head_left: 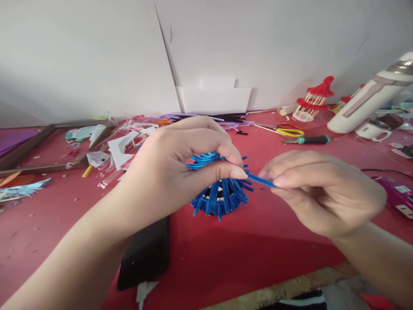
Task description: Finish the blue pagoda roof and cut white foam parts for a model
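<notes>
Between my hands is a length of blue pipe cleaner (260,179). My left hand (190,159) pinches one end between thumb and forefinger. With the fingertips of my right hand (316,189), I grip the other end, on the right. Just below and behind my left hand sits a round piece made of blue pipe cleaners (222,198), their ends sticking outward, with black and white parts showing between them. My left fingers cover part of its top, and I cannot tell whether the held pipe cleaner is joined to it.
On the red table (206,254), a black phone-like slab (145,254) lies under my left forearm. Behind are purple and black pipe cleaners (222,118), yellow-handled scissors (288,131), a green-and-black cutter (311,140), a red-roofed pagoda model (314,101), a white thermos (368,99) and a mug (372,129).
</notes>
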`<state>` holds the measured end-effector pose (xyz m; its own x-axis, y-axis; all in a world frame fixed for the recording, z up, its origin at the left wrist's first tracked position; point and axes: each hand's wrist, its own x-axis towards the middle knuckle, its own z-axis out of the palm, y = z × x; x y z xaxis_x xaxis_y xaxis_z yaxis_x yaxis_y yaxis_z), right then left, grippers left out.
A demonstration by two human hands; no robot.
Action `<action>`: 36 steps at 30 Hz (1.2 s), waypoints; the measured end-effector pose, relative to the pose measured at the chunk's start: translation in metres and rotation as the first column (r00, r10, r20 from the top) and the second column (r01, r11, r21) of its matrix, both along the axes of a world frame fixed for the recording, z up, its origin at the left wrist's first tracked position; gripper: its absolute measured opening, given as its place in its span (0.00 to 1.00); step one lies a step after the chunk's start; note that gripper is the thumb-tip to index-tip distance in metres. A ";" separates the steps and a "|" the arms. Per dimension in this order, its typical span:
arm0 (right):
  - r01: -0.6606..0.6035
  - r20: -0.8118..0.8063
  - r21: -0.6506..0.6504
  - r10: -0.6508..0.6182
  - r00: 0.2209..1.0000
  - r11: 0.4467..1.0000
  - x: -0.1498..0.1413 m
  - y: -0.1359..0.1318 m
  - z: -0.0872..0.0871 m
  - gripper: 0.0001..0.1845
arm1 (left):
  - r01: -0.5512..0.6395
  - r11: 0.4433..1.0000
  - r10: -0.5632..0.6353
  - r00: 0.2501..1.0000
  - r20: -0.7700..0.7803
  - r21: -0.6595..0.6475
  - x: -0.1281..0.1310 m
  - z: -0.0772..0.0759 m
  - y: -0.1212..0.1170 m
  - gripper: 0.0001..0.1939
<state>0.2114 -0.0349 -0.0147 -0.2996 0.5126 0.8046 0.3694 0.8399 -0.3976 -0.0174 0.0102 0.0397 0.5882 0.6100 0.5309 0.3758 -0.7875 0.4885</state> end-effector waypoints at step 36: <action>-0.023 0.393 0.366 -0.132 0.910 0.931 -0.004 0.003 -0.029 0.06 | -0.212 0.977 0.204 0.959 -0.198 -0.018 0.001 -0.009 0.001 0.06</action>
<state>0.2077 -0.0322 -0.0435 -0.6177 0.2419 0.7483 0.4817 0.8685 0.1169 -0.0165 0.0108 0.0311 0.5358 0.7474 0.3927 0.6198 -0.6640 0.4182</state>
